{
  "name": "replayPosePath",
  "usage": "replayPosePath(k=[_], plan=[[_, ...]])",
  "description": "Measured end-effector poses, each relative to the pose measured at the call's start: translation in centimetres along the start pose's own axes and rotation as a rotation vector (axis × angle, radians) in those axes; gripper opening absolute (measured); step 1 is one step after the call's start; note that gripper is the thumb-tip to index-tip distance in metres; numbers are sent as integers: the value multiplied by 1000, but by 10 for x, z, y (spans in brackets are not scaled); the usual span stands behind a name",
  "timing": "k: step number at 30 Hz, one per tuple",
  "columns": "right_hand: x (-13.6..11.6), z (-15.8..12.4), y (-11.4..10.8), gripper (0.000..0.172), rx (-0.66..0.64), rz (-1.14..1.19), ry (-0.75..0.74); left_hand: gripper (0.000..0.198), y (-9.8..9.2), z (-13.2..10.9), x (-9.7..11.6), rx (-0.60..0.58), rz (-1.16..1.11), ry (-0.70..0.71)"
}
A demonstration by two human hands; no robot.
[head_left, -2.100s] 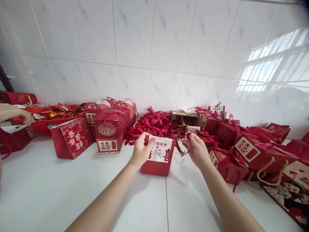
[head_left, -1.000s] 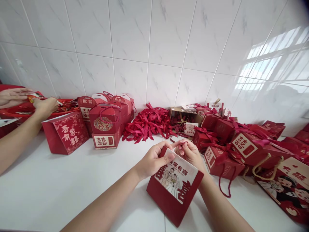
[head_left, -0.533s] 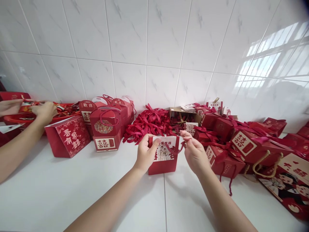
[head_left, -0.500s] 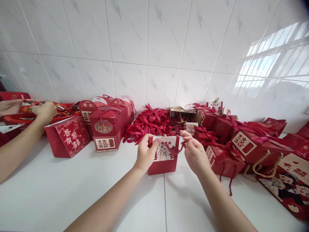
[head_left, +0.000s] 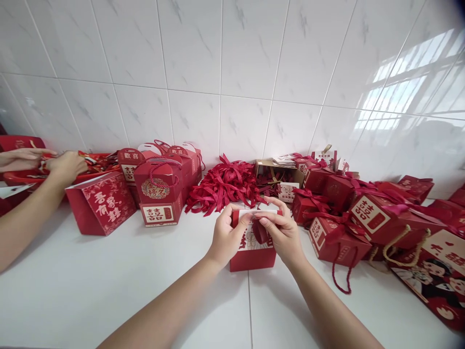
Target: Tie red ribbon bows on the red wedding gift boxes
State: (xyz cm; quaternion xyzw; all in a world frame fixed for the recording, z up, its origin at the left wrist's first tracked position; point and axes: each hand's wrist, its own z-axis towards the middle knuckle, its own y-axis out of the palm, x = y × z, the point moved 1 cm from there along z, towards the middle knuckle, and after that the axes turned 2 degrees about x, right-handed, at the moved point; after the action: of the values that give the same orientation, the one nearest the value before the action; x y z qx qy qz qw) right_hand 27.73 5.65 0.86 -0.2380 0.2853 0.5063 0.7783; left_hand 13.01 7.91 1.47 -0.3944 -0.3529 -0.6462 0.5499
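A small red gift box (head_left: pixel 252 260) stands upright on the white surface in front of me, with a printed white card (head_left: pixel 250 239) on its front face. My left hand (head_left: pixel 228 237) is closed around the box's upper left side, its thumb against the card near the top edge. Thumb and fingers of my right hand (head_left: pixel 285 235) pinch a dark red ribbon (head_left: pixel 260 231) at the top centre of the box. The ribbon hangs in a loop over the card. Both thumbs nearly meet there, and the fingers hide the ribbon's ends.
Behind the box lie a heap of red ribbons (head_left: pixel 227 186) and an open carton (head_left: pixel 271 169). Bow-tied red boxes (head_left: pixel 339 237) crowd the right side. Handled boxes (head_left: pixel 158 179) and an open red box (head_left: pixel 105 206) stand left. Another person's hands (head_left: pixel 67 167) work over a red tray.
My right hand has moved left onto the top of the box with the ribbon. The ribbon now loops over the card's middle. The box has shifted slightly right and nearer.
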Motion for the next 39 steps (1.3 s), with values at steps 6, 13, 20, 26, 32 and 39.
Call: replayPosePath(k=[6,13,20,26,32,39], plan=[[0,-1,0,13,-12,-44,-62,25,-1,0,-1,1,22,13],[4,-2,0,15,-10,-135,-147,22,-1,0,-3,-2,32,24],[8,-4,2,16,20,-167,-164,24,-3,2,-3,-26,27,5],[6,-2,1,16,40,-184,-173,26,-2,2,-2,-37,-5,-18],[5,-2,-1,17,-3,-199,-211,28,-3,1,-4,-60,-44,-37],[1,-3,-2,23,4,-232,-358,32,-6,1,-6,-83,-86,-83]])
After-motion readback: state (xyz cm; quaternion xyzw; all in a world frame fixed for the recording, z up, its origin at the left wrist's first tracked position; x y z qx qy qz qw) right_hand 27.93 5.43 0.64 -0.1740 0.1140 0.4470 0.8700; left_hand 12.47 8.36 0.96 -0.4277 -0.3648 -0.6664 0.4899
